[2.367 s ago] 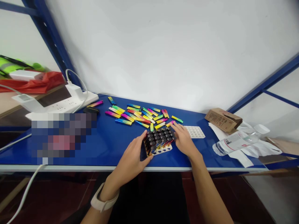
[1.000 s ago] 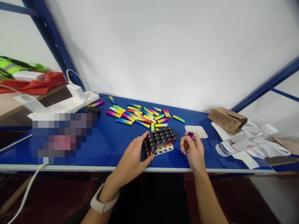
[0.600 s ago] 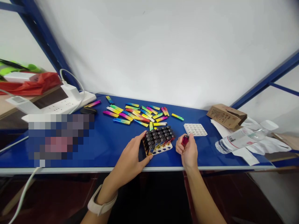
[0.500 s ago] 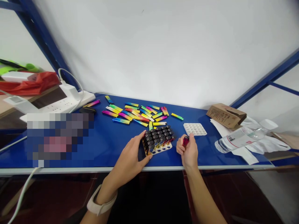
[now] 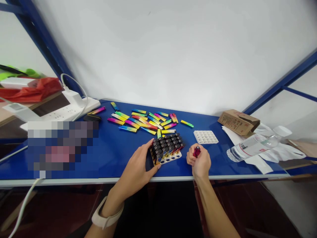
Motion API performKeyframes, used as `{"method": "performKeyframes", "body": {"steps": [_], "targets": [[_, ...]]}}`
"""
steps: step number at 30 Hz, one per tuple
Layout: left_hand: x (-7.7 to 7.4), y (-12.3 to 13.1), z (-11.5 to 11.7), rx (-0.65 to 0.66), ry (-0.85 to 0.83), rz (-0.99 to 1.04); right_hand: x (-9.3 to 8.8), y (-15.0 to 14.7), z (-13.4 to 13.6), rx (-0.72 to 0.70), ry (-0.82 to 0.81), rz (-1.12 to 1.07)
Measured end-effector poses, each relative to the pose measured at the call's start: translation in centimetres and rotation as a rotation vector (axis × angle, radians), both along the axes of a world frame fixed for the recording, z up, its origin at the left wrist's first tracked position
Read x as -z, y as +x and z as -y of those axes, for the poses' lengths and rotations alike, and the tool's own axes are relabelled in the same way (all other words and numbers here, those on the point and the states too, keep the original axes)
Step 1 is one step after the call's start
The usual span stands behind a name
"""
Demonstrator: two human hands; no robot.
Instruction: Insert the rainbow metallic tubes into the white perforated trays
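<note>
My left hand [image 5: 139, 168] grips the near-left side of a white holed tray [image 5: 173, 158] that stands on the blue table [image 5: 116, 150]. The tray is packed with upright black-capped rainbow sticks [image 5: 167, 146]. My right hand [image 5: 200, 162] is closed around one red-pink stick [image 5: 196, 151], held upright just right of the tray. Many loose rainbow sticks [image 5: 143, 119] lie scattered behind the tray. An unfilled white holed tray [image 5: 205, 137] lies flat to the right.
A white power strip [image 5: 64, 112] with a plugged charger and cable sits at the far left. A cardboard box [image 5: 237, 121], a plastic bottle [image 5: 250, 147] lying on its side and white papers [image 5: 274, 155] crowd the right end. A blurred patch covers the near left.
My right hand picked one stick from the loose pile behind the tray and brought it back toward me, to the right of the tray. My left hand stayed on the tray.
</note>
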State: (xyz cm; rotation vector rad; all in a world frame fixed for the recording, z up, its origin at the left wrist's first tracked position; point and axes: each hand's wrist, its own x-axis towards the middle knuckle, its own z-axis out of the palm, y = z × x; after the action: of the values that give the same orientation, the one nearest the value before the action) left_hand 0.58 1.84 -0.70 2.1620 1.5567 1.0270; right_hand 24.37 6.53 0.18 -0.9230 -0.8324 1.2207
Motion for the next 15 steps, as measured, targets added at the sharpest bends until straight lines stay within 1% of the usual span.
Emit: {"method": "performKeyframes", "body": {"steps": [5, 12, 14, 15], "targets": [[0.18, -0.05, 0.05, -0.003, 0.005, -0.003, -0.24, 0.34, 0.33, -0.044, 0.059, 0.033], [0.06, -0.02, 0.02, 0.003, 0.002, 0.003, -0.17, 0.50, 0.36, -0.006, 0.030, 0.125], [0.08, -0.03, 0.00, -0.001, 0.000, 0.000, -0.31, 0.57, 0.31, -0.046, 0.044, 0.110], [0.08, -0.04, -0.01, 0.001, 0.000, 0.001, -0.41, 0.62, 0.30, -0.089, 0.058, 0.110]]}}
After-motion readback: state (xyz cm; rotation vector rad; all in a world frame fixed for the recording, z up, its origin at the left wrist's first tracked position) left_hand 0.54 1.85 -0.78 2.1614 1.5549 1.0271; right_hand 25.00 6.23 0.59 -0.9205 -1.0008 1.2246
